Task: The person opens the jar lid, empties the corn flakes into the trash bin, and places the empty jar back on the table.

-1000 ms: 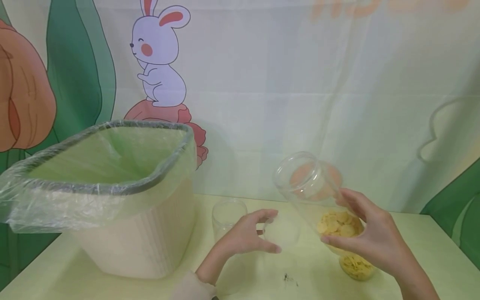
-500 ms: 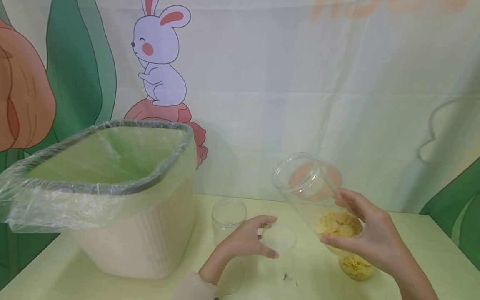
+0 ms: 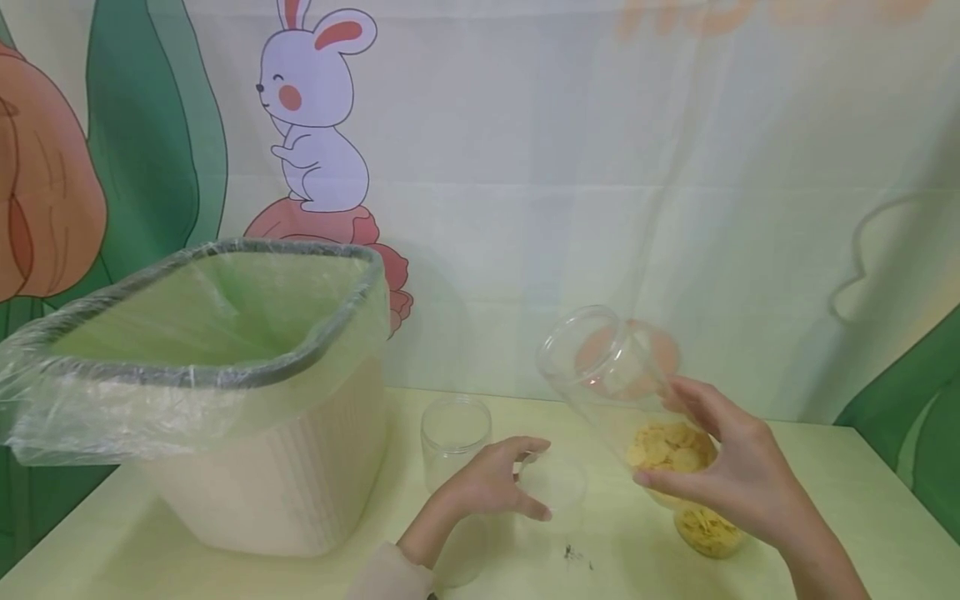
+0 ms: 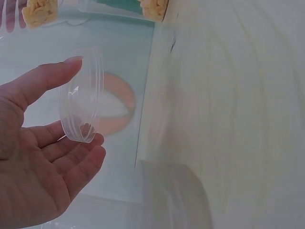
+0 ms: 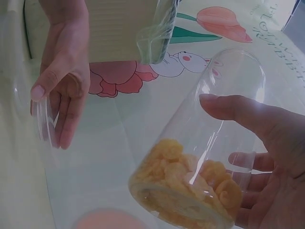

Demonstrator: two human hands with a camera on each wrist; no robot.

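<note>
My left hand (image 3: 491,479) pinches a clear, round plastic lid (image 4: 82,98) between thumb and fingers, holding it on edge above the table. My right hand (image 3: 738,467) grips a clear jar (image 5: 224,119) round its side. That jar leans with its uncovered mouth up and to the left, and yellow chip-like flakes (image 5: 190,179) lie in its bottom. A gap separates the lid from the jar's mouth. Behind my left hand and wrist stands another clear jar (image 3: 456,425), partly hidden by them. Below my right hand, more yellow flakes (image 3: 708,531) show in a clear container whose upper part is hard to see.
A large bin (image 3: 277,475) with a grey rim and a clear plastic liner fills the left side of the table (image 3: 622,567). Small dark specks (image 3: 576,556) mark the tabletop near the middle. A printed cloth (image 3: 480,167) with a rabbit hangs behind.
My left hand has sunk a little with the lid, which now sits slightly lower and further left. The jar in my right hand has stayed nearly still, still tilted.
</note>
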